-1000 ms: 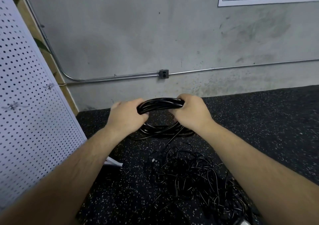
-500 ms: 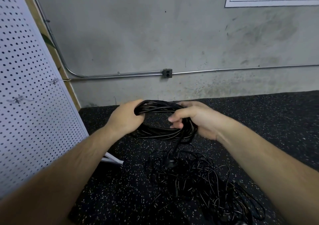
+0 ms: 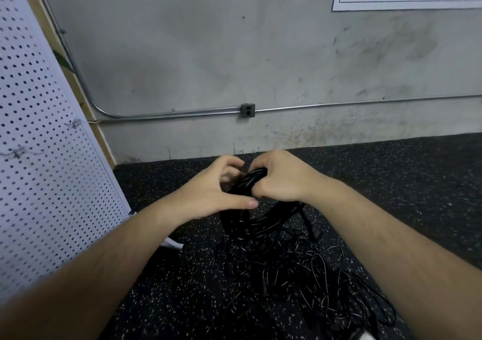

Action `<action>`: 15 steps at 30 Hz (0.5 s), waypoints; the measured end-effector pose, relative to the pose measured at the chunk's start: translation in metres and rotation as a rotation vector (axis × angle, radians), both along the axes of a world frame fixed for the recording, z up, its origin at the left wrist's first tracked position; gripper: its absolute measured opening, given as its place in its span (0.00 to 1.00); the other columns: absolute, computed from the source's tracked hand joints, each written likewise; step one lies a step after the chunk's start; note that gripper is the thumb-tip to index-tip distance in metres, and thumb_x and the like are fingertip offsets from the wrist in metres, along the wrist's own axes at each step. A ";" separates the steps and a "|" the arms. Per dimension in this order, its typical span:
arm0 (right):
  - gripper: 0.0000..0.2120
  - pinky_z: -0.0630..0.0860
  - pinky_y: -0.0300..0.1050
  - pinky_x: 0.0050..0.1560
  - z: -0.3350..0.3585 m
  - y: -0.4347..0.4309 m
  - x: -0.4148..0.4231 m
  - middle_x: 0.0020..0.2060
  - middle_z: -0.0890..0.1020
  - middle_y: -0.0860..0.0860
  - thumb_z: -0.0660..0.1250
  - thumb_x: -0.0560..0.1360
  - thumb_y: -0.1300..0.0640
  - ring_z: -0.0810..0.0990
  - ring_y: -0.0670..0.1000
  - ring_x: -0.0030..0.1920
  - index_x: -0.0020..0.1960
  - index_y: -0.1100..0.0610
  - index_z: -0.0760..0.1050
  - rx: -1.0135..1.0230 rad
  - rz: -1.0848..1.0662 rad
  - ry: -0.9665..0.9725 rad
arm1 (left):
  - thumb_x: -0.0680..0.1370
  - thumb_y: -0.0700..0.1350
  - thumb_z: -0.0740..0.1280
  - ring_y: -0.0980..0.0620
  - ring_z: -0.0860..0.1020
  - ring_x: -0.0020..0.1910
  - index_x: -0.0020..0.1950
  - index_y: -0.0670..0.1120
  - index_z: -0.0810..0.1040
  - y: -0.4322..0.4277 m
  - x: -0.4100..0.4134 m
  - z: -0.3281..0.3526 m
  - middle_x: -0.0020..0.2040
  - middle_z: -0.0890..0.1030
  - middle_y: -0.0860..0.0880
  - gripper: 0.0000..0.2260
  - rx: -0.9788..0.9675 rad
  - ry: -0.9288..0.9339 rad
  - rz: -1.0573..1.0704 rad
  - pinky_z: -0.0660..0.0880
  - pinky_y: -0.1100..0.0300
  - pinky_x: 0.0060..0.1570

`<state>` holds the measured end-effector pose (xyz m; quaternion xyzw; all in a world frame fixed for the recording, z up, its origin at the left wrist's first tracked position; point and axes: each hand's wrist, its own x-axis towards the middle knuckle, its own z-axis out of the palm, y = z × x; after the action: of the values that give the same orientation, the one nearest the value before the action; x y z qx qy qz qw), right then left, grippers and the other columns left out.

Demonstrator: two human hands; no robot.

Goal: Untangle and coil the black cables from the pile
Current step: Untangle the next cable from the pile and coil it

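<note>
A thick coil of black cable (image 3: 250,222) hangs upright above the speckled floor. My right hand (image 3: 281,180) grips the top of the coil, fingers curled round the bundle. Just to its left is my left hand (image 3: 216,191), fingers bent near the coil's top and thumb stretched out under it; its hold on the cable is hidden. Below and to the right lies a loose tangled pile of thin black cables (image 3: 313,282). A cable end with a plug (image 3: 314,231) dangles from the coil toward the pile.
A white perforated panel (image 3: 47,170) leans at the left with a small white object (image 3: 173,244) at its foot. A grey concrete wall with a metal conduit and junction box (image 3: 247,110) runs behind. The black speckled rubber floor (image 3: 404,183) stretches right.
The coil has turned from lying flat between my hands to hanging upright. Both hands have come together at its top, and the right hand has closed round it.
</note>
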<state>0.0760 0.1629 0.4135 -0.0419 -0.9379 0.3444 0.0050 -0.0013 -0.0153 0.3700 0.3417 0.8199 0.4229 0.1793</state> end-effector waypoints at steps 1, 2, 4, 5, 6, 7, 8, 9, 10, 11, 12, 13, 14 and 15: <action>0.08 0.72 0.43 0.30 -0.001 -0.003 -0.001 0.30 0.83 0.54 0.72 0.64 0.62 0.77 0.48 0.28 0.42 0.53 0.83 -0.002 0.008 -0.003 | 0.68 0.53 0.82 0.66 0.79 0.57 0.63 0.58 0.72 0.004 0.002 0.001 0.55 0.82 0.60 0.28 -0.011 0.002 -0.023 0.72 0.66 0.61; 0.08 0.72 0.44 0.30 -0.002 -0.005 -0.002 0.31 0.83 0.55 0.72 0.64 0.63 0.77 0.50 0.28 0.42 0.54 0.83 -0.035 0.004 -0.004 | 0.70 0.52 0.81 0.62 0.82 0.53 0.61 0.55 0.74 0.008 0.004 0.000 0.52 0.84 0.57 0.24 -0.026 0.017 -0.037 0.76 0.63 0.57; 0.09 0.73 0.45 0.32 -0.004 -0.005 -0.003 0.31 0.81 0.57 0.72 0.67 0.64 0.77 0.52 0.28 0.46 0.57 0.83 -0.153 -0.015 0.011 | 0.74 0.49 0.78 0.53 0.85 0.44 0.57 0.50 0.77 0.013 0.006 0.001 0.43 0.86 0.50 0.15 -0.015 0.071 -0.016 0.80 0.53 0.49; 0.11 0.75 0.46 0.34 -0.004 -0.002 -0.004 0.32 0.82 0.58 0.73 0.68 0.65 0.77 0.52 0.29 0.49 0.57 0.82 -0.237 -0.028 0.028 | 0.76 0.48 0.76 0.50 0.85 0.40 0.56 0.50 0.78 0.013 0.002 0.001 0.40 0.86 0.49 0.12 0.018 0.084 0.014 0.80 0.50 0.47; 0.14 0.77 0.47 0.35 -0.005 0.001 -0.005 0.34 0.83 0.59 0.74 0.69 0.65 0.79 0.53 0.31 0.53 0.56 0.80 -0.340 -0.047 0.051 | 0.77 0.48 0.75 0.49 0.84 0.37 0.56 0.51 0.79 0.012 -0.002 0.002 0.37 0.84 0.50 0.10 0.063 0.091 0.058 0.80 0.49 0.46; 0.17 0.81 0.49 0.39 -0.006 0.005 -0.005 0.36 0.84 0.59 0.75 0.69 0.65 0.82 0.53 0.33 0.56 0.56 0.78 -0.454 -0.063 0.079 | 0.78 0.48 0.73 0.49 0.83 0.34 0.56 0.52 0.80 0.010 -0.006 0.005 0.34 0.82 0.52 0.08 0.122 0.082 0.112 0.80 0.48 0.46; 0.20 0.84 0.53 0.45 -0.007 0.010 -0.005 0.39 0.86 0.57 0.76 0.70 0.64 0.85 0.54 0.37 0.59 0.55 0.76 -0.556 -0.078 0.105 | 0.79 0.48 0.72 0.51 0.80 0.32 0.57 0.52 0.80 0.008 -0.010 0.007 0.31 0.79 0.54 0.07 0.206 0.037 0.172 0.79 0.48 0.44; 0.20 0.84 0.56 0.52 -0.009 0.013 -0.005 0.42 0.87 0.57 0.76 0.71 0.64 0.87 0.56 0.42 0.60 0.56 0.75 -0.616 -0.085 0.122 | 0.80 0.47 0.71 0.53 0.76 0.31 0.56 0.50 0.80 0.008 -0.012 0.010 0.29 0.76 0.55 0.06 0.317 -0.041 0.218 0.77 0.50 0.41; 0.18 0.82 0.58 0.56 -0.012 0.013 -0.004 0.44 0.87 0.57 0.75 0.72 0.63 0.87 0.57 0.46 0.60 0.56 0.75 -0.643 -0.084 0.132 | 0.80 0.45 0.70 0.55 0.72 0.30 0.56 0.48 0.79 0.009 -0.012 0.013 0.28 0.73 0.56 0.05 0.435 -0.125 0.250 0.75 0.52 0.38; 0.15 0.81 0.58 0.57 -0.016 0.009 -0.003 0.44 0.87 0.58 0.73 0.73 0.62 0.87 0.56 0.48 0.59 0.57 0.77 -0.664 -0.089 0.135 | 0.81 0.44 0.70 0.55 0.69 0.30 0.54 0.46 0.78 0.012 -0.011 0.015 0.28 0.71 0.57 0.03 0.535 -0.190 0.271 0.72 0.55 0.35; 0.12 0.81 0.57 0.57 -0.021 0.003 -0.003 0.44 0.87 0.58 0.71 0.75 0.62 0.87 0.55 0.47 0.58 0.57 0.77 -0.696 -0.110 0.134 | 0.81 0.42 0.69 0.56 0.67 0.29 0.52 0.46 0.77 0.015 -0.008 0.017 0.28 0.71 0.57 0.02 0.611 -0.230 0.294 0.70 0.58 0.32; 0.10 0.82 0.55 0.55 -0.026 -0.005 -0.004 0.43 0.87 0.58 0.69 0.76 0.61 0.87 0.53 0.45 0.57 0.57 0.76 -0.723 -0.148 0.132 | 0.82 0.41 0.68 0.56 0.66 0.29 0.49 0.46 0.76 0.018 -0.005 0.018 0.29 0.70 0.56 0.03 0.669 -0.248 0.323 0.69 0.60 0.30; 0.09 0.82 0.53 0.52 -0.031 -0.012 -0.006 0.41 0.86 0.56 0.68 0.77 0.60 0.86 0.51 0.43 0.57 0.55 0.75 -0.720 -0.190 0.144 | 0.82 0.41 0.68 0.56 0.65 0.29 0.48 0.46 0.75 0.021 -0.004 0.019 0.30 0.69 0.55 0.04 0.709 -0.255 0.350 0.68 0.61 0.29; 0.08 0.81 0.50 0.49 -0.035 -0.018 -0.008 0.39 0.85 0.53 0.67 0.78 0.57 0.85 0.49 0.40 0.56 0.53 0.74 -0.690 -0.224 0.174 | 0.82 0.42 0.68 0.56 0.65 0.29 0.47 0.47 0.75 0.023 -0.003 0.018 0.30 0.69 0.54 0.05 0.732 -0.253 0.370 0.68 0.62 0.28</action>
<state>0.0678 0.1448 0.3788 -0.1142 -0.7521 0.6401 0.1078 -0.0043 0.0081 0.3879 0.1756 0.6345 0.7497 0.0666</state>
